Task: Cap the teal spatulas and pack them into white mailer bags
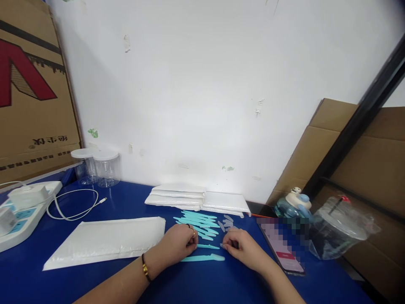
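My left hand point(182, 241) is closed around the handle of a teal eyebrow razor point(209, 246), whose blade end points right. Pinched in my right hand point(242, 247) is a small translucent cap point(222, 245), a short gap away from the razor's tip. Just below them, a capped teal razor point(209, 257) lies on the blue table, pointing right. A loose pile of teal razors point(198, 220) sits just beyond my left hand. Several translucent caps point(226, 221) are scattered beyond my right hand.
A white padded mailer point(107, 238) lies at left; more mailers point(177, 197) are stacked by the wall. Clear jars point(106, 171), a white cable point(76, 192) and a power strip point(41, 211) are further left. At right are a phone point(281, 249) and a bagged cup point(335, 232).
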`<action>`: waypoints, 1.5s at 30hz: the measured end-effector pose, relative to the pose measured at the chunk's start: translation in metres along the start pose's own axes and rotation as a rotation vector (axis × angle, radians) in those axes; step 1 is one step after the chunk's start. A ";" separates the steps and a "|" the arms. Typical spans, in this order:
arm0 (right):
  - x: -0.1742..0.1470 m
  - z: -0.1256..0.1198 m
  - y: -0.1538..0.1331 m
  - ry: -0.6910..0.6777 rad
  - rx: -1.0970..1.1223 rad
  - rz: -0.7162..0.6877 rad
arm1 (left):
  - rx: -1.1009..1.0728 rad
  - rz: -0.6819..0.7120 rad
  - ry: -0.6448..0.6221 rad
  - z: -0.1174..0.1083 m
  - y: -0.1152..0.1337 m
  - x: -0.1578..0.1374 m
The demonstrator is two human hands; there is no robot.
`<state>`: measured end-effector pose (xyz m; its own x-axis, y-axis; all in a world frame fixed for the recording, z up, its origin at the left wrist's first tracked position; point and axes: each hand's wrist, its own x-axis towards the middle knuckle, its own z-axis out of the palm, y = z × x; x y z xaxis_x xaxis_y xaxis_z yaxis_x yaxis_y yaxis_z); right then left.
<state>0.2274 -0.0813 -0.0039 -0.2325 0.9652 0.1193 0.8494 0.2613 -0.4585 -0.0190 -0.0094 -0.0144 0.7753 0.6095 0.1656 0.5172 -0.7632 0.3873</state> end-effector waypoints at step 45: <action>0.001 0.000 0.016 0.020 0.183 0.022 | 0.148 0.110 0.019 0.009 -0.008 0.014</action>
<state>0.2412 -0.0758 -0.0111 -0.2041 0.9710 0.1245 0.7531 0.2370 -0.6138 -0.0091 0.0030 -0.0233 0.8241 0.5231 0.2172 0.4782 -0.8481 0.2280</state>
